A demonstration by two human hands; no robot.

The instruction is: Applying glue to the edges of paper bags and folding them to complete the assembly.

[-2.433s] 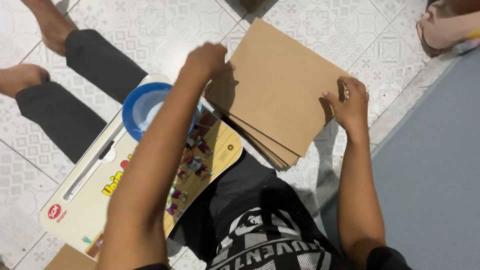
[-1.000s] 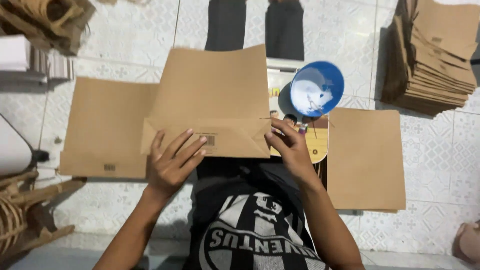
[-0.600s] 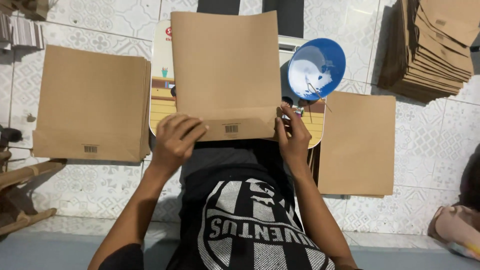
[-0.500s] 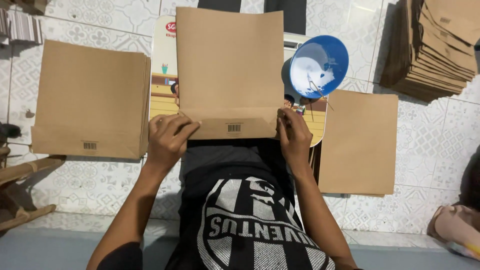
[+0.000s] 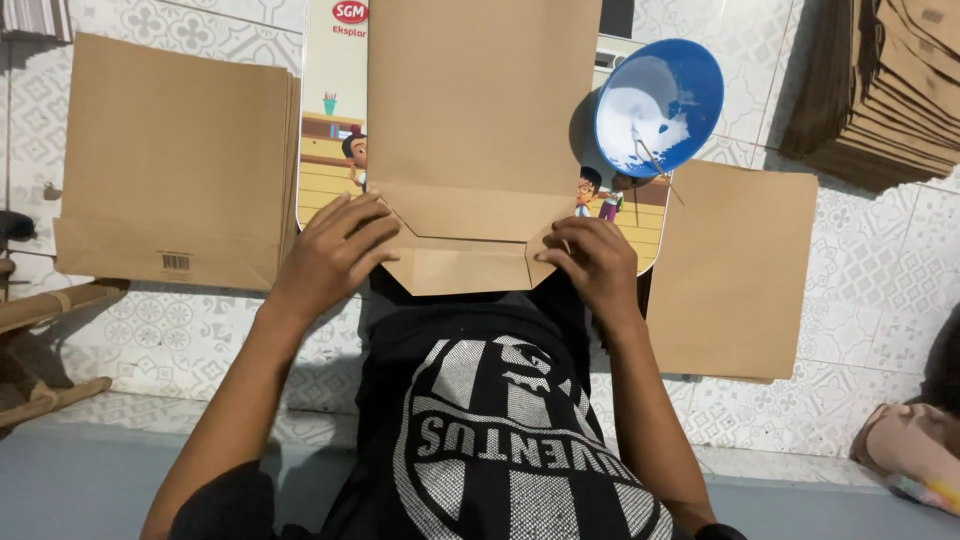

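Brown paper everywhere across the patterned tile floor (image 5: 880,290). At far left, lay flat a stack of finished brown bags (image 5: 175,160), barcode near its lower edge, just beside a colourful cartoon-printed board (image 5: 330,120). Below that stack, at the frame's left edge, showed part of a wooden frame (image 5: 40,350).

Rested on the near left corner of the brown paper bag (image 5: 480,130) the left hand (image 5: 330,250), fingers spread flat, pressing down beside the folded bottom flap (image 5: 460,265). Lay lengthwise on the board, over the lap, that bag, its far end running out of the top of the frame, its near end folded into a tapered flap with angled corners. Could be seen under the bag only the edges of the board, left and right.

Pressed on the near right corner of the flap the right hand (image 5: 595,265), fingers curled, fingertips on the paper. Kept well apart, both hands, one at each side of the flap, neither closed around anything.

Stood beyond the right hand a blue bowl (image 5: 660,105) with white paste inside and a thin stick leaning in it, tilted at the board's right edge. Lay further right a single flat brown sheet (image 5: 735,270) on the tiles, and past it, top right, a tall fanned pile of brown paper (image 5: 880,90).
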